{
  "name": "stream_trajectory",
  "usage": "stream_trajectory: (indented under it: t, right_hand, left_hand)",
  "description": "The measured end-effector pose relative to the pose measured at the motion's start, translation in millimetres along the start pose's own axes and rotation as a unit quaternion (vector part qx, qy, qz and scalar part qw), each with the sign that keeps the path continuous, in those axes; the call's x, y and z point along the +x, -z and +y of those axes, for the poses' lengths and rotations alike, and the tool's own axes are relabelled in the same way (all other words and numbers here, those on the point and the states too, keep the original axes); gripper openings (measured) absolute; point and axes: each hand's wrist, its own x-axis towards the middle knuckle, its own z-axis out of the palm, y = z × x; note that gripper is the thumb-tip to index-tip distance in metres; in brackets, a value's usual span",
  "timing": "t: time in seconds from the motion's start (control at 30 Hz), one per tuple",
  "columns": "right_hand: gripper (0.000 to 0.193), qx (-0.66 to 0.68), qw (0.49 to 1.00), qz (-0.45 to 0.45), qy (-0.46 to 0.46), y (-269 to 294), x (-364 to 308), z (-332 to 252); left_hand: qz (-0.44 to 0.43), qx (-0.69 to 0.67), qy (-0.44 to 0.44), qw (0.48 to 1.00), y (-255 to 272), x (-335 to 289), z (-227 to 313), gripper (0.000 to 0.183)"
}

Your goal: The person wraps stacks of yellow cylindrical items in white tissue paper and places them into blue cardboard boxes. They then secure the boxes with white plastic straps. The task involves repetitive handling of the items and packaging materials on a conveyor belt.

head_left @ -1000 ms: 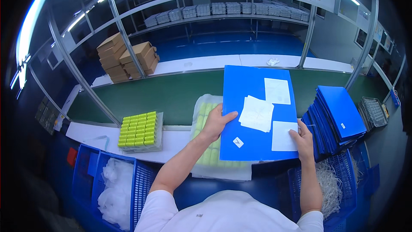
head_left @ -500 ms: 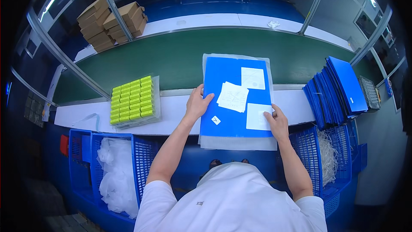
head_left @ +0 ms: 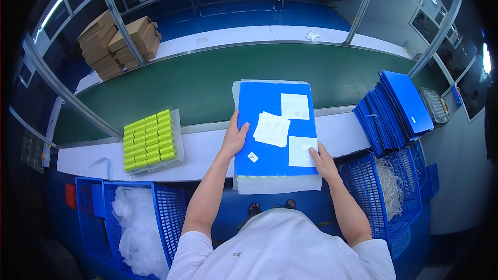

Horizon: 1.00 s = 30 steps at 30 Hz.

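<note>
In the head view, the left hand (head_left: 235, 139) gripped the blue board (head_left: 272, 163) by its left side, the right hand (head_left: 325, 163) by its right, some fingertips hidden. The board jutted past the bench's (head_left: 337, 129) front edge, hiding most of the cloudy plastic (head_left: 277, 184) beneath. Marks on its white papers (head_left: 272, 128) were hard to read.

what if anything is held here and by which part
A blue board, by its side edges: the left hand at its left edge, the right hand lower on its right edge, thumb on a white paper.
</note>
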Motion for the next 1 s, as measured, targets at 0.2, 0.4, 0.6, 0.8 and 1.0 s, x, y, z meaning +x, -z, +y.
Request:
stream_trajectory:
  t: [0.2, 0.4, 0.6, 0.8, 1.0]
  right_hand:
    - [0.056, -0.023, 1.0, 0.005, 0.011, -5.9, -2.2, 4.8]
    - [0.058, 0.029, 0.999, 0.021, 0.026, -8.3, 2.0, 14.5]
    - [0.071, 0.38, 0.919, 0.089, -0.065, -7.5, 1.9, 30.4]
    - [0.073, 0.488, 0.841, 0.045, -0.231, -78.3, 14.3, 132.5]
    - [0.072, 0.516, 0.815, -0.015, -0.262, -107.9, 10.0, 132.2]
  left_hand:
    - [0.014, 0.039, -0.006, 0.999, -3.3, -9.4, -1.3, 0.069]
    - [-0.001, -0.012, 0.019, 1.0, -0.4, -5.8, 10.9, 0.071]
    - [0.069, -0.224, 0.123, 0.964, 20.1, -12.1, 2.1, 0.079]
    - [-0.045, -0.342, 0.224, 0.911, -13.2, -78.4, -172.8, 0.065]
    - [0.026, -0.275, 0.374, 0.886, -17.2, -153.1, -192.3, 0.061]
